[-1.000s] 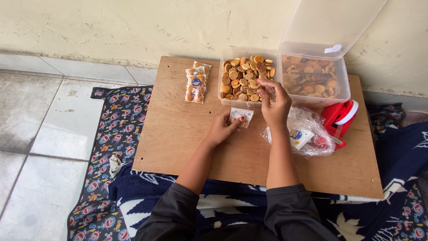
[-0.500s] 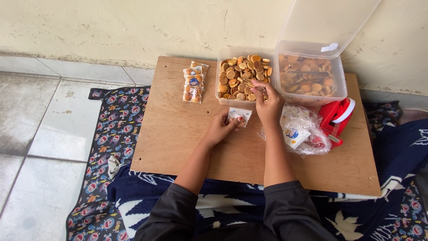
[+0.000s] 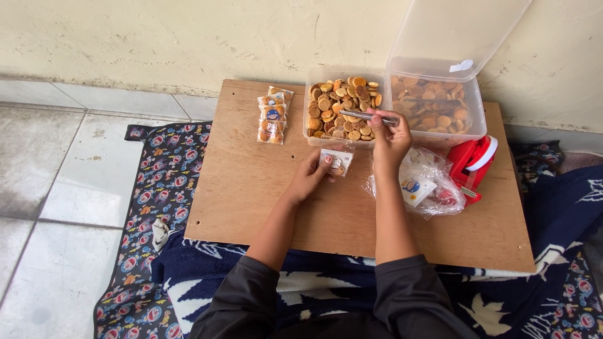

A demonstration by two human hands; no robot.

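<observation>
The right hand [image 3: 389,139] has its fingers [image 3: 379,118] closed on metal tongs [image 3: 366,116]. The tongs lie level, with the tips pointing left over the near edge of the open tub [image 3: 342,107]. The left hand [image 3: 311,176] has its fingers [image 3: 326,161] pinched narrow on a small clear pouch [image 3: 337,161]. The pouch stands on the surface [image 3: 251,188] just in front of the tub and carries a round pale sticker on its front. Whether it holds anything cannot be told.

The open tub is a clear rectangular container filled with small round golden-brown biscuits. Touching it on the right is a second tub [image 3: 440,110], also clear, with biscuits inside; its hinged lid [image 3: 455,34] stands raised against the wall [image 3: 188,37]. A small white tag sits on the front rim of the lid.

Left of the open tub, a row of filled pouches [image 3: 272,116] lies on the surface, well apart from the hands. Each is clear, shows biscuits inside and bears a round sticker in blue and white.

Just right of the right forearm lies a crumpled clear bag [image 3: 421,185]. It holds white square cards or labels, one with a round blue mark. Touching the bag on the right is a red tape dispenser [image 3: 474,166] with a white roll.

The surface is a plain brown wooden board. It rests on a dark blue patterned mat [image 3: 157,188] spread over a grey tiled floor [image 3: 56,188].
</observation>
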